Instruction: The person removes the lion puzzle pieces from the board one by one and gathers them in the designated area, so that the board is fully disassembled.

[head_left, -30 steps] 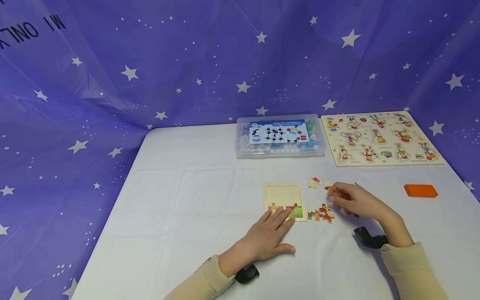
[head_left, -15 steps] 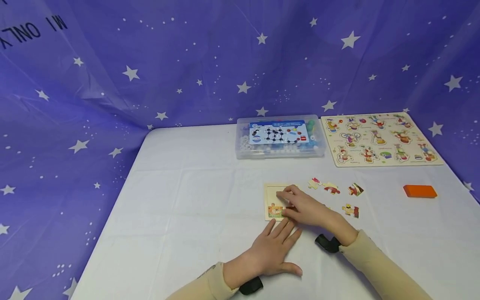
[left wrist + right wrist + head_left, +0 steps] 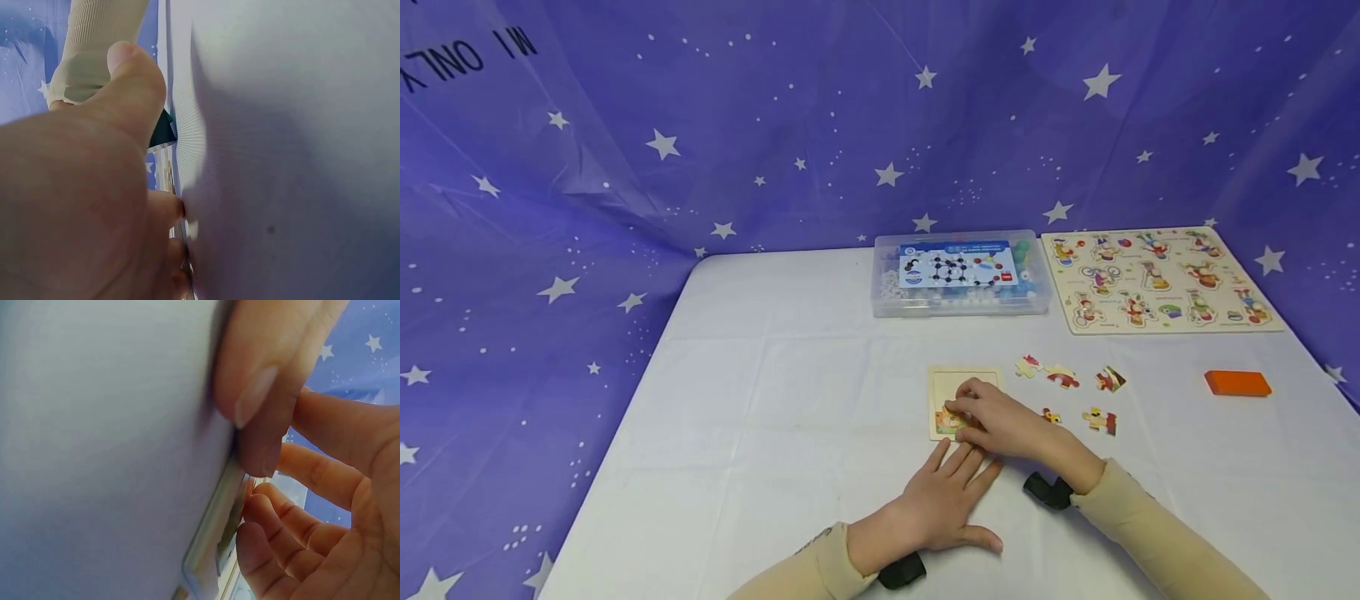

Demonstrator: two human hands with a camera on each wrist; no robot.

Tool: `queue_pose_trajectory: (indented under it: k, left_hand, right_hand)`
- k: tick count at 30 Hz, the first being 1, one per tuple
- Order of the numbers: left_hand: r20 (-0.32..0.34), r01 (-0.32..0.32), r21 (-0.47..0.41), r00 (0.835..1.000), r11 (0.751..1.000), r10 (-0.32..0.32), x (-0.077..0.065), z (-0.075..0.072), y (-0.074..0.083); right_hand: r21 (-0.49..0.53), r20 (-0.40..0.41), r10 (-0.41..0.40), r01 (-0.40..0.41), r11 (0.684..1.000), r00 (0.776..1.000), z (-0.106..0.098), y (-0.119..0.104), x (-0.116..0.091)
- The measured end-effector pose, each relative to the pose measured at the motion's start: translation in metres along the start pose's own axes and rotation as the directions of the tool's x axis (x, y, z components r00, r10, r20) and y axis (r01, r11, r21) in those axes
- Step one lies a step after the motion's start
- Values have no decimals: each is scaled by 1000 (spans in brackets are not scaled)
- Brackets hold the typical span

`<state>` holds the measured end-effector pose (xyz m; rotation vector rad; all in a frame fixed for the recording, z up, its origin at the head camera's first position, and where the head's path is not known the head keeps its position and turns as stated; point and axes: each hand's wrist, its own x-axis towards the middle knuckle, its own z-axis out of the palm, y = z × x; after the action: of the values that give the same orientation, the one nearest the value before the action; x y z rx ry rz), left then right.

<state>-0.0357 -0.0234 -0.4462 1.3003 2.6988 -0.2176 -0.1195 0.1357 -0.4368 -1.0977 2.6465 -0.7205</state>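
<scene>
A small wooden puzzle tray (image 3: 932, 392) lies mid-table, with a picture jigsaw piece (image 3: 947, 419) in its near left corner. My right hand (image 3: 1003, 423) is over the tray's near right part, fingers bent and pinching a jigsaw piece (image 3: 228, 534) low in the tray; the head view mostly hides that piece. My left hand (image 3: 936, 504) lies with fingers spread, its fingertips at the tray's near edge; its thumb (image 3: 128, 87) sticks out to the side. Loose jigsaw pieces, such as a yellow and red one (image 3: 1099, 421), lie right of the tray, one partly behind my right hand.
A clear plastic box (image 3: 887, 304) of small parts stands at the back. Right of it lies a wooden picture board (image 3: 1150, 323). An orange block (image 3: 1237, 383) rests near the right edge. A purple star-patterned cloth (image 3: 820, 125) hangs behind the white table (image 3: 760, 392).
My right hand has moved left from the loose pieces onto the tray, then shifted slightly further left. My left hand has drawn back a little towards the tray's near edge.
</scene>
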Motion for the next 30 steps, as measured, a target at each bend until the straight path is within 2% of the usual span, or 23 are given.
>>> queue_pose_trajectory:
  k: [5,9,16,22,30]
  left_hand:
    - [-6,-2,1,1000,1000,2,0,0,0]
    - [-11,-3,-3,1000,1000,3,-1,0,0]
    - [-29,0,-6,1000,1000,0,-1,0,0]
    - [-29,3,3,1000,1000,-2,0,1,-1]
    - [-4,5,-16,1000,1000,-5,1,2,-1]
  right_hand:
    - [43,6,11,-11,999,1000,0,0,0]
    - [123,11,15,-16,992,1000,0,5,1]
    - [316,32,36,-44,948,999,-1,17,3]
    - [346,35,11,-22,938,999,-2,19,6]
    - [394,35,21,-34,918,999,-4,19,8]
